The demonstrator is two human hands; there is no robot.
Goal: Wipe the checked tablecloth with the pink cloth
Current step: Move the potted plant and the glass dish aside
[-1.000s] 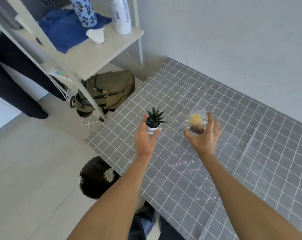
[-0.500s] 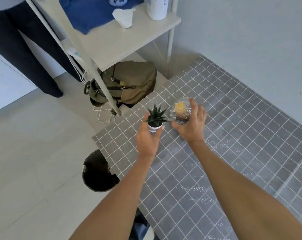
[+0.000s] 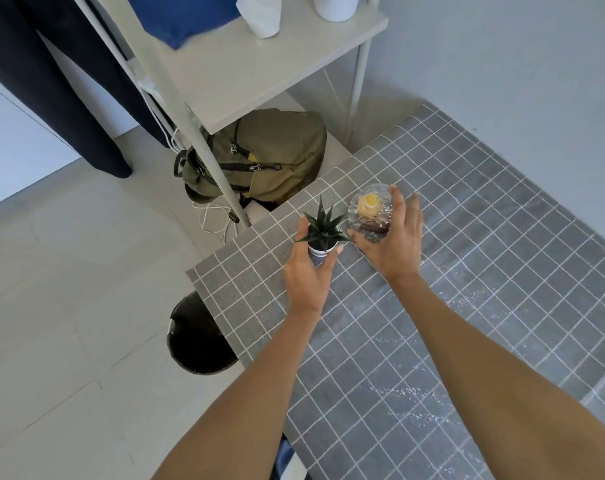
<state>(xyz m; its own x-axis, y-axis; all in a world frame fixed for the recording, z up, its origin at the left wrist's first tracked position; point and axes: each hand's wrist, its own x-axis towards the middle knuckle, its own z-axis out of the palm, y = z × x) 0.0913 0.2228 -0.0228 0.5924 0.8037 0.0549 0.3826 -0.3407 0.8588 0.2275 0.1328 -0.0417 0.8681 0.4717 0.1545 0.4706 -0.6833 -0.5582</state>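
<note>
Grey checked tablecloth (image 3: 467, 271) covers the table; near its corner the left hand (image 3: 308, 271) grips a small plant pot (image 3: 322, 249), the right hand (image 3: 394, 242) holds a clear jar (image 3: 370, 213) just beside it; wet streaks shine on the cloth, a bin (image 3: 197, 337) stands below

Small white pot (image 3: 321, 250) mostly hidden behind left hand (image 3: 306, 273). Clear container (image 3: 371, 212) contents indistinct: yellow and dark shapes. Shelf (image 3: 259, 74) items cut off at top edge. Black bin (image 3: 197, 337) partly under table (image 3: 467, 271).
</note>
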